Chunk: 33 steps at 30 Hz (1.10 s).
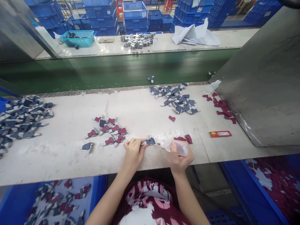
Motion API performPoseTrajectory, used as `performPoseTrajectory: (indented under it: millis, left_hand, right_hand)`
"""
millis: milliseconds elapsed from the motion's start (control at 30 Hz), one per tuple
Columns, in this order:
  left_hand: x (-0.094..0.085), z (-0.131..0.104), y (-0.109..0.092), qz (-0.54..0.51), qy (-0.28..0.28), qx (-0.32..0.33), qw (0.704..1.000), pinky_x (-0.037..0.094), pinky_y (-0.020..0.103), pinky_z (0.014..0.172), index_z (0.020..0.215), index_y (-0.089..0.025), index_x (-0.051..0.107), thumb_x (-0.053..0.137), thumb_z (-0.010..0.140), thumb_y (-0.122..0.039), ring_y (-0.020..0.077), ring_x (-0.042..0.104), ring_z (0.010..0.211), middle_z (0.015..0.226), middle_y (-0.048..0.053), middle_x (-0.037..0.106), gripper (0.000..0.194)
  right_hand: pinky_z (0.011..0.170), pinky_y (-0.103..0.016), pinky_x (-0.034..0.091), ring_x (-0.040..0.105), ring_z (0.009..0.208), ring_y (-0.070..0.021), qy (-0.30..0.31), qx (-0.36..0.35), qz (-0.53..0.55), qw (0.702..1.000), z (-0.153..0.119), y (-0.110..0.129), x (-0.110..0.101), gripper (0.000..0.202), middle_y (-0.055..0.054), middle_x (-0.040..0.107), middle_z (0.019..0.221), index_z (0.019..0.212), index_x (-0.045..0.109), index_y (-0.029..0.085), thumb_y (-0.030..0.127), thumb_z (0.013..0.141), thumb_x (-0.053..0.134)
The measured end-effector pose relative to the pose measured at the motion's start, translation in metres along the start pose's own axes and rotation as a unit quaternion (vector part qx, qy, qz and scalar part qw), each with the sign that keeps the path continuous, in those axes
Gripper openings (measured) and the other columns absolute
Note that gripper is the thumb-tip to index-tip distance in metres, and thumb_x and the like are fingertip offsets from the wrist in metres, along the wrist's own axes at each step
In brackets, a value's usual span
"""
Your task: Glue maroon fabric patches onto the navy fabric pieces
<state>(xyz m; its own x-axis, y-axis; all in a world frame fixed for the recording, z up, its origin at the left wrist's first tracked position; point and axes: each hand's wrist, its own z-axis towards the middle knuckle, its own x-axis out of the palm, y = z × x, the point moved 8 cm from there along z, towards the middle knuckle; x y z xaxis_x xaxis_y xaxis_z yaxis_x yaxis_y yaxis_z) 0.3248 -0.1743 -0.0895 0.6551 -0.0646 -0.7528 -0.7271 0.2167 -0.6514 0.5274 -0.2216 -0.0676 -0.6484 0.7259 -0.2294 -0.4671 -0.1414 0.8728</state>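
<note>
My left hand point(134, 151) pinches the grey end of a small navy-and-grey plastic part point(150, 141) at the front of the table. In my right hand point(181, 159) is a translucent squeeze bottle point(180, 148), lying nearly level with its thin tip pointed left, close to the part. Several maroon pieces point(188, 139) lie just behind the bottle. Left of my left hand is a group of grey parts with maroon faces point(114, 128), and a navy-faced part point(87, 146) lies in front of them.
A heap of navy-and-grey parts point(25, 114) covers the left end; another cluster point(178, 98) lies at back right. A red-and-yellow packet point(220, 134) and maroon pieces point(223, 107) lie right, beside a metal panel point(269, 81). Blue bins point(99, 190) stand below the edge. Behind runs a green belt point(105, 73).
</note>
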Motion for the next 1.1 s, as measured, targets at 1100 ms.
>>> performPoseTrajectory:
  millis: [1100]
  left_hand:
    - [0.000, -0.001, 0.001, -0.003, -0.005, 0.003, 1.000, 0.036, 0.041, 0.089, 0.104, -0.022, 0.068, 0.060, 0.096, -0.017, 0.0227, 0.069, 0.094, 0.102, 0.003, 0.079, 0.012]
  right_hand:
    - [0.051, -0.026, 0.044, 0.054, 0.052, -0.0141, 0.075, 0.043, 0.011, 0.996, 0.002, 0.002, 0.020, 0.030, 0.001, 0.059, 0.057, 0.069, 0.062, 0.017, 0.042, 0.085, 0.067]
